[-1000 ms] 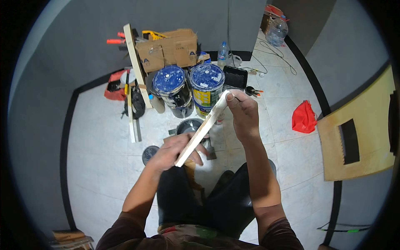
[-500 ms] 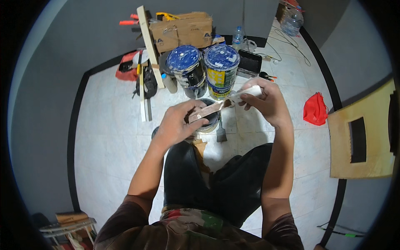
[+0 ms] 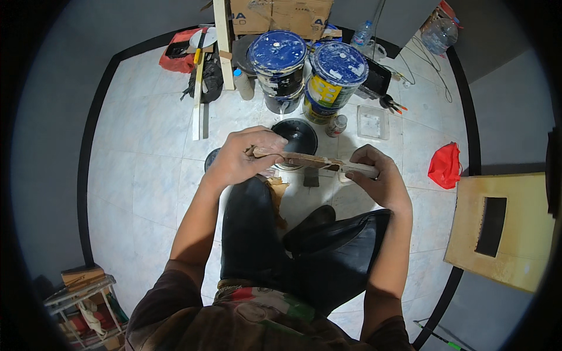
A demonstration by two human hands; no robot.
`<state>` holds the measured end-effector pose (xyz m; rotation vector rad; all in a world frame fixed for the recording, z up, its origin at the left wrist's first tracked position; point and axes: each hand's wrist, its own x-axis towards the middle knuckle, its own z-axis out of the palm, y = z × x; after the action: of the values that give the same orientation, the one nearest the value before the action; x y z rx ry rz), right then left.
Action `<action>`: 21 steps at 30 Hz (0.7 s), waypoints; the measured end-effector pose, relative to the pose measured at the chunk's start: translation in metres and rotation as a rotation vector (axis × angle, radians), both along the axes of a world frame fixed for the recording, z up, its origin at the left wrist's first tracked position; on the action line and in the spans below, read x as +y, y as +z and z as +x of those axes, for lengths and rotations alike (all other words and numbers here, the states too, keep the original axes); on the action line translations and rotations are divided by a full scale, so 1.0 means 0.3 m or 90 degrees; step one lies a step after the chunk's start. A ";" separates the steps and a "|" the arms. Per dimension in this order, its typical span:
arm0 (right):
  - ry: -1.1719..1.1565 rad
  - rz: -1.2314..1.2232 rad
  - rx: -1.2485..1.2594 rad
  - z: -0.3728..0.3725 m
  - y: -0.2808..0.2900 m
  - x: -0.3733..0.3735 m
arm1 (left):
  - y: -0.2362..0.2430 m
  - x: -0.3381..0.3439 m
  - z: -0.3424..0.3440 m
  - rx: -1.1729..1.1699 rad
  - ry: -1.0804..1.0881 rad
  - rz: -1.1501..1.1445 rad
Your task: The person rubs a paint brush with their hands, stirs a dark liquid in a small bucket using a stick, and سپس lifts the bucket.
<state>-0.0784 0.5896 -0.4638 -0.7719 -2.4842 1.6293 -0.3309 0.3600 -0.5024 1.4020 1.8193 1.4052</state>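
My left hand (image 3: 243, 155) is closed around the left end of a narrow, pale strip (image 3: 304, 159) with brown, rough patches. My right hand (image 3: 380, 181) grips its right end, thumb and fingers on it. The strip lies nearly level above a black bucket (image 3: 295, 131). Beneath it a dark flat-bladed tool (image 3: 311, 178) shows, partly hidden. A small spray can (image 3: 336, 125) stands beside the bucket. A torn brown scrap (image 3: 276, 199) lies by my left knee.
Stacked lidded pails (image 3: 278, 64) and cardboard boxes (image 3: 284, 14) stand ahead, near wood battens (image 3: 223, 47) and a black bag (image 3: 211, 79). A clear tray (image 3: 373, 123), red bag (image 3: 443, 167) and yellowish panel (image 3: 515, 222) are rightward; a metal rack (image 3: 82, 298) is lower left.
The strip has gone from steeply slanted to nearly level. My right hand has lowered and my left hand has risen and regripped its end. My right leg has shifted, and the view has tilted.
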 end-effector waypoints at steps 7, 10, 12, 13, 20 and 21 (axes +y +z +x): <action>0.061 0.007 0.007 -0.039 -0.046 0.032 | -0.023 -0.030 -0.053 -0.073 -0.024 -0.089; 0.084 0.024 -0.001 -0.046 -0.021 0.036 | -0.022 -0.038 -0.039 -0.045 -0.009 -0.060; 0.080 0.024 0.034 -0.032 -0.019 0.032 | -0.016 -0.037 -0.027 -0.034 0.003 -0.054; 0.077 0.035 0.025 -0.020 0.000 0.029 | -0.018 -0.035 -0.012 -0.039 0.014 -0.057; 0.001 0.135 0.059 0.298 0.088 0.047 | -0.044 0.184 0.182 -0.152 -0.075 -0.149; -0.003 0.164 0.093 0.375 0.085 0.056 | -0.008 0.247 0.242 -0.128 -0.113 -0.136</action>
<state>0.0341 0.6062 -0.4383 -0.6028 -2.5145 1.2768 -0.2582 0.4342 -0.5047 1.2325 1.6203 1.1786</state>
